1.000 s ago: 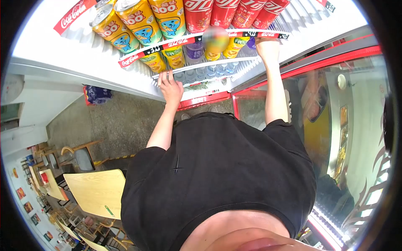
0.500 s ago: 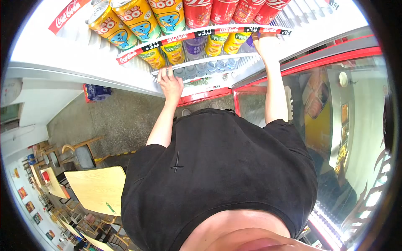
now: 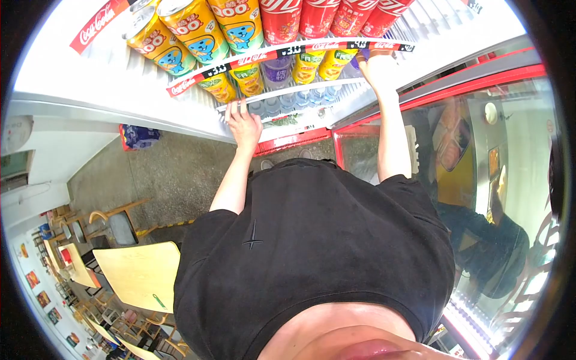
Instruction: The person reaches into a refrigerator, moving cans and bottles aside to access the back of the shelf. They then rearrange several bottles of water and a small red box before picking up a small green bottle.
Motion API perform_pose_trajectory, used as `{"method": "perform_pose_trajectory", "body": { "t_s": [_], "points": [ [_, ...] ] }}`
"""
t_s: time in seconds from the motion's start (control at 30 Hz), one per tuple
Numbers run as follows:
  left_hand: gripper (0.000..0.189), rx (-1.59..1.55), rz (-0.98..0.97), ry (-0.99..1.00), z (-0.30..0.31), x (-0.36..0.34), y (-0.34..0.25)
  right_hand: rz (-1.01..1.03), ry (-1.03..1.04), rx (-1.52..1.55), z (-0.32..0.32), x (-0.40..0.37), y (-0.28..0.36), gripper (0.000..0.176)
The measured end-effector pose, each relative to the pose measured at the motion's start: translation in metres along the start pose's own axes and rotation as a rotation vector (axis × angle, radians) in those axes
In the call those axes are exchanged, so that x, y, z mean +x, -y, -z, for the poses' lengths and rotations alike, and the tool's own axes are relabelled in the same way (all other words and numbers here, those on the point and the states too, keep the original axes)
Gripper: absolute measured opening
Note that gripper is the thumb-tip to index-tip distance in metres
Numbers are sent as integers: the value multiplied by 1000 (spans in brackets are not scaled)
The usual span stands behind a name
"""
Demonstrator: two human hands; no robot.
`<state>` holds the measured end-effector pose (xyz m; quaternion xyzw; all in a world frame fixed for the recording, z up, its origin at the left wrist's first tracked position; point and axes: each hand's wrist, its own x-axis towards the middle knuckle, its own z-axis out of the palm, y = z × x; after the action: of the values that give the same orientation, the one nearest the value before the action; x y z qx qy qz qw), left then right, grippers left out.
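While I watched from far away, the fridge (image 3: 96,72) stood open with its glass door (image 3: 450,180) on the right. On the top shelf (image 3: 432,27), I saw orange cans (image 3: 198,30) with a blue cartoon on them, and red cans (image 3: 318,17) right beside them. Under that shelf's long price strip (image 3: 255,58) was a second row, with yellow drinks (image 3: 247,79) and a purple bottle (image 3: 278,72) in between. Below that, clear bottles (image 3: 288,99) stood side by side. My left grip (image 3: 245,126) was loose, its fingertips on the white edge (image 3: 303,88) of the second row's shelf, near a yellow drink. My right grip (image 3: 378,71) reached in under the price strip at the far right, just by another purple drink (image 3: 362,55). The strip hid its fingertips, so I couldn't tell if it had closed on that drink.
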<state>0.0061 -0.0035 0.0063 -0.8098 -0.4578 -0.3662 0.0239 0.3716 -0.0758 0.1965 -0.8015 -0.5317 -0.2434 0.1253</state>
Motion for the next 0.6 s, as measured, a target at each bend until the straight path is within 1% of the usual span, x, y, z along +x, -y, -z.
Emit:
{"method": "perform_pose_trajectory", "body": {
  "t_s": [0.03, 0.13, 0.23, 0.33, 0.43, 0.53, 0.6],
  "points": [
    [77, 5, 3, -8, 2, 1, -2, -44, 67, 7, 2, 0, 2, 41],
    [76, 3, 7, 2, 1, 0, 0, -35, -29, 35, -17, -5, -3, 41],
    [76, -3, 7, 11, 1, 0, 1, -75, -38, 125, -18, -8, -2, 40],
    [77, -1, -5, 0, -1, 0, 2, -98, -56, 122, -18, -10, -1, 40],
    [77, -7, -14, 1, 2, 1, 2, -132, 42, 163, -9, -9, -1, 42],
    [77, 3, -14, 4, 3, 0, 3, -83, -61, 207, -23, -18, -7, 46],
    [76, 8, -9, -9, 3, 1, 1, -61, -150, 103, -24, -27, -2, 47]
  ]
}}
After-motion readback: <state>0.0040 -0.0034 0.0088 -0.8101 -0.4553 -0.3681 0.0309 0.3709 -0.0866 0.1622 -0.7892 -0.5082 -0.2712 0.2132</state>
